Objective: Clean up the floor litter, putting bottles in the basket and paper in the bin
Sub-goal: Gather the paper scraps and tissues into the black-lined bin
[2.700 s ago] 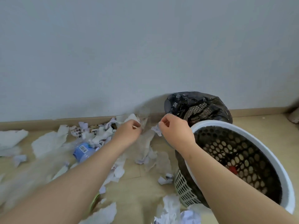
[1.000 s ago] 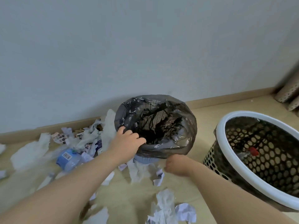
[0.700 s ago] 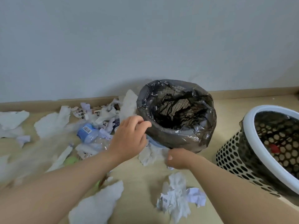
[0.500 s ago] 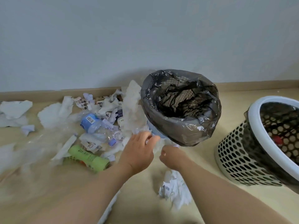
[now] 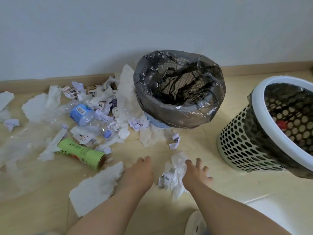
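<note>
A crumpled wad of white paper (image 5: pixel 173 173) lies on the floor between my two hands. My right hand (image 5: pixel 196 173) touches its right side, fingers spread. My left hand (image 5: pixel 138 173) hovers palm-down just left of it, holding nothing, next to a large torn white sheet (image 5: pixel 96 185). The bin (image 5: pixel 171 114), lined with a black bag, stands beyond, by the wall. The white perforated basket (image 5: pixel 240 143) stands at the right with a red-capped bottle inside. A clear bottle with a blue label (image 5: pixel 81 113) and a green-labelled bottle (image 5: pixel 81 151) lie in the litter on the left.
Torn paper and clear plastic film (image 5: pixel 25 138) are strewn along the wall's skirting at the left. More scraps (image 5: pixel 174 143) lie in front of the bin. A white object (image 5: pixel 194 224) shows at the bottom edge near my right arm.
Both hands have drawn back from the foot of the bin towards me, down to the paper wad. The view has tilted down, showing more floor.
</note>
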`<state>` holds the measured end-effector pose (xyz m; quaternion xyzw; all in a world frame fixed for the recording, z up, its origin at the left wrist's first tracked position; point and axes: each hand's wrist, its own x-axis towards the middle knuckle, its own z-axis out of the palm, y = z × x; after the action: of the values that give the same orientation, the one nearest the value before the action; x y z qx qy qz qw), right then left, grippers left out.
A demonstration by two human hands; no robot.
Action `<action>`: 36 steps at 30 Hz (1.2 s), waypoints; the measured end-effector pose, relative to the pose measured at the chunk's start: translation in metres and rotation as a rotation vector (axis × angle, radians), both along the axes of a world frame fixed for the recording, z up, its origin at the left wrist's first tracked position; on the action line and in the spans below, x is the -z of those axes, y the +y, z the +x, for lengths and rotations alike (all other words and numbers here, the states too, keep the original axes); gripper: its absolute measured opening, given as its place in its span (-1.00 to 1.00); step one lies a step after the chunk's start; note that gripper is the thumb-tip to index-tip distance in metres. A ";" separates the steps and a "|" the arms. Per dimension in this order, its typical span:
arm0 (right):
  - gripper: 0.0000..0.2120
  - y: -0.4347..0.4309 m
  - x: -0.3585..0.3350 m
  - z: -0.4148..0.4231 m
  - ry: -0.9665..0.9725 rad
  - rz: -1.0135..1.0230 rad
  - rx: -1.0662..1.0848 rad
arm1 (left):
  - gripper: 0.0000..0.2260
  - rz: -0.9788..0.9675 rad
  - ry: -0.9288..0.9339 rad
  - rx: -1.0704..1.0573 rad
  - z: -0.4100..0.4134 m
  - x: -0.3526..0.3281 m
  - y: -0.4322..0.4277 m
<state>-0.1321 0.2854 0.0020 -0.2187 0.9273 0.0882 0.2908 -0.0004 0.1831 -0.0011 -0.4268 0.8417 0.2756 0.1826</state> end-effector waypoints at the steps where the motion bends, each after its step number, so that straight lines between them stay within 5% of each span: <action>1: -0.41 0.005 0.002 -0.005 0.003 0.007 0.039 | -0.68 -0.122 0.044 0.037 -0.004 -0.002 0.003; 6: -0.26 0.029 0.019 -0.021 -0.152 -0.003 0.174 | -0.58 -0.223 0.280 0.416 -0.022 0.019 0.015; 11: -0.36 0.037 0.031 -0.021 -0.113 0.010 -0.127 | -0.60 -0.323 0.207 0.955 -0.025 0.033 0.018; 14: -0.45 0.035 0.038 -0.017 -0.097 -0.030 -0.159 | -0.84 -0.328 0.160 0.843 -0.021 0.038 0.005; 20: -0.73 0.019 0.043 -0.004 -0.166 0.002 -0.145 | -0.86 -0.109 0.091 0.480 -0.021 0.040 -0.022; 22: -0.76 0.012 0.041 -0.002 -0.190 -0.010 -0.031 | -0.91 0.052 0.034 0.332 -0.021 0.040 -0.031; 24: -0.72 0.005 0.036 -0.004 -0.205 -0.069 0.124 | -0.76 0.128 0.043 0.228 -0.020 0.043 -0.039; 29: -0.88 -0.016 0.016 -0.010 -0.215 -0.474 0.444 | -0.71 0.142 0.042 0.139 -0.010 0.027 -0.060; 33: -0.79 -0.034 0.001 -0.002 -0.099 -0.673 0.539 | -0.79 0.006 -0.075 0.241 -0.005 -0.010 -0.085; 36: -0.56 -0.046 -0.001 0.007 -0.067 -0.649 0.398 | -0.82 0.025 -0.081 0.188 -0.003 -0.019 -0.104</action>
<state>-0.1256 0.2393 0.0028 -0.1180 0.9212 -0.2754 0.2482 -0.0029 0.0787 0.0182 -0.3546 0.8665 0.2502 0.2466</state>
